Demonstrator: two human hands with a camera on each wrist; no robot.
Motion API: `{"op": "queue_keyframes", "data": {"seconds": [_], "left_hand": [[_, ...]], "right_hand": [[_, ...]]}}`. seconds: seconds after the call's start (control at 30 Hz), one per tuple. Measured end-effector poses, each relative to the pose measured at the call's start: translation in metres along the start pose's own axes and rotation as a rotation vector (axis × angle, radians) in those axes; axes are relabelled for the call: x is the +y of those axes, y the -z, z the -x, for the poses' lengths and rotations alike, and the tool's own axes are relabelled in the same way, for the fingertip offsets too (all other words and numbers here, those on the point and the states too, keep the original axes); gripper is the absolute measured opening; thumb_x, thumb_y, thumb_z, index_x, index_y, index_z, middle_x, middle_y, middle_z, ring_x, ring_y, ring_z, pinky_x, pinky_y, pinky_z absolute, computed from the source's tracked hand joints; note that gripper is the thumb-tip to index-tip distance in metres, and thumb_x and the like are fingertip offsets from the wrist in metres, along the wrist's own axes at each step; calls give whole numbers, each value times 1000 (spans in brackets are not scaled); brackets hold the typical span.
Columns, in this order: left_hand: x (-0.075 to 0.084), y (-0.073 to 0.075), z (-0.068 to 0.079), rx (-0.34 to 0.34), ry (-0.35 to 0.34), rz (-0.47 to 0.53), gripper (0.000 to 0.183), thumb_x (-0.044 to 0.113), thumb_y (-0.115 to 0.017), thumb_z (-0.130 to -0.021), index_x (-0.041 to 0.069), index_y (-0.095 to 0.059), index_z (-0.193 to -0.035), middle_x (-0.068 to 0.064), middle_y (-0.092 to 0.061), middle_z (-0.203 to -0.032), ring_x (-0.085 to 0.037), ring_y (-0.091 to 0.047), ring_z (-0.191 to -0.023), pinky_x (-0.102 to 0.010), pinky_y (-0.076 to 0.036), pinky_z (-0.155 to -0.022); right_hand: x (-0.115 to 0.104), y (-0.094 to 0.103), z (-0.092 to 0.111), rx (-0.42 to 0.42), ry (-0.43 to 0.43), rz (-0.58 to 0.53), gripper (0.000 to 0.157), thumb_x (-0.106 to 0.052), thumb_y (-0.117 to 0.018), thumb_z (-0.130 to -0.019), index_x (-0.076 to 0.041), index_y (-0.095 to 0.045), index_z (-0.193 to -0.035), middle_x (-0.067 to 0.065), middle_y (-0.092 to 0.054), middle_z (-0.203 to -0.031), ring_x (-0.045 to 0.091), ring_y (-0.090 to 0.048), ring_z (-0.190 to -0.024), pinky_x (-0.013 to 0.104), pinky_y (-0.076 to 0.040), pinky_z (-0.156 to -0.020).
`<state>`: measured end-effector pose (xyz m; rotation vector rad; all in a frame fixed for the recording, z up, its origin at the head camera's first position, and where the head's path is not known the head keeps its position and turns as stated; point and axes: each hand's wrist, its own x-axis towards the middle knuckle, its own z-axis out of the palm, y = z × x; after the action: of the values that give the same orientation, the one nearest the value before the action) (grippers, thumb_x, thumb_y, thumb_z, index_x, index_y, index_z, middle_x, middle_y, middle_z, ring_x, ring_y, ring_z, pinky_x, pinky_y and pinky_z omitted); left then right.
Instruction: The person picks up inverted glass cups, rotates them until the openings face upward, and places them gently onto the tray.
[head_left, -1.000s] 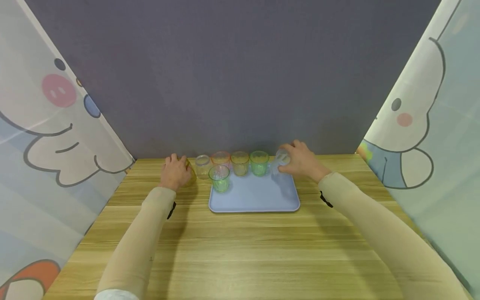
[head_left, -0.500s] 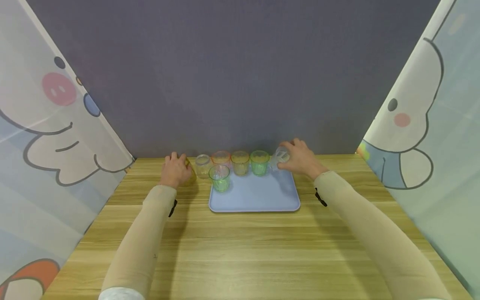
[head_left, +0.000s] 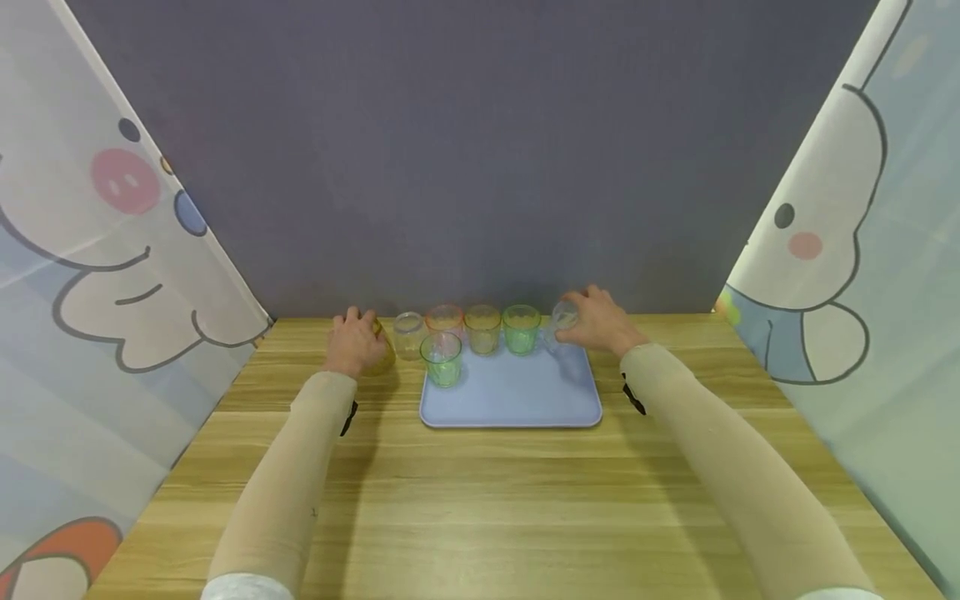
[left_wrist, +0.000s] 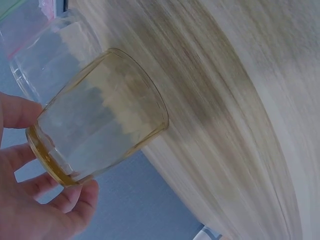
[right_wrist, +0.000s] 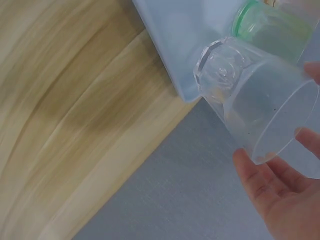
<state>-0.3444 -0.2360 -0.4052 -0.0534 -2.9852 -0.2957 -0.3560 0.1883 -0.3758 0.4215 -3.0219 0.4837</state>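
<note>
At the table's back left, my left hand [head_left: 352, 343] grips an amber glass [left_wrist: 105, 115] round its thick base; the glass stands upside down with its rim on the wooden surface. My right hand [head_left: 600, 323] holds a clear glass [right_wrist: 260, 100] by its rim, fingers and thumb round the upper edge, its base over the back right corner of the pale blue tray [head_left: 517, 398]. On the tray's back row stand a pink glass [head_left: 446, 317], a yellowish glass [head_left: 483, 330] and a green glass [head_left: 521, 332]. Another green glass [head_left: 442, 367] stands in front, at the left.
An upside-down clear glass [head_left: 408, 337] stands between the left hand's glass and the tray. A grey panel [head_left: 480, 167] rises right behind the table's back edge. Cartoon-printed curtains [head_left: 810, 250] hang at both sides of the wooden table [head_left: 480, 508].
The right hand has shifted slightly left with the clear glass, which now looks a little lower and more upright. My left hand stays on the amber glass. The head view has tilted slightly.
</note>
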Motion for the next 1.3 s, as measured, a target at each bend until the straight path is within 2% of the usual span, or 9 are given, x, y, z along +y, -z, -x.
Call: {"op": "queue_keyframes", "data": {"seconds": [0.4, 0.73, 1.07, 1.3], "left_hand": [[1, 1, 0, 8, 14, 41, 44, 24, -46, -94, 5, -45, -134, -24, -39, -124, -47, -38, -108, -62, -41, -81], [0, 4, -2, 12, 29, 37, 45, 24, -45, -94, 5, -45, -135, -25, -39, -126, -47, -38, -108, -62, -41, -80], [1, 3, -3, -8, 41, 32, 46, 25, -45, -94, 5, -45, -136, -25, -39, -128, -49, -37, -111, -63, -41, -82], [1, 4, -3, -4, 37, 37, 46, 23, -45, -94, 6, -45, -136, -24, -40, -125, -47, -38, -108, -62, -42, -80]], "right_hand": [[0, -9, -10, -12, 1, 30, 74, -45, -64, -74, -16, -46, -140, 18, -41, -127, 35, -40, -114, 55, -44, -80], [-4, -11, -20, -18, -24, 17, 76, -48, -63, -77, -13, -45, -141, 22, -38, -133, 38, -35, -119, 59, -39, -90], [-7, -22, -24, -11, -65, 21, 74, -48, -58, -78, -12, -44, -141, 23, -36, -128, 36, -33, -113, 53, -44, -80], [-7, -28, -27, 15, -69, 14, 72, -47, -58, -80, -10, -45, -140, 22, -37, -123, 36, -32, -111, 52, -44, -79]]}}
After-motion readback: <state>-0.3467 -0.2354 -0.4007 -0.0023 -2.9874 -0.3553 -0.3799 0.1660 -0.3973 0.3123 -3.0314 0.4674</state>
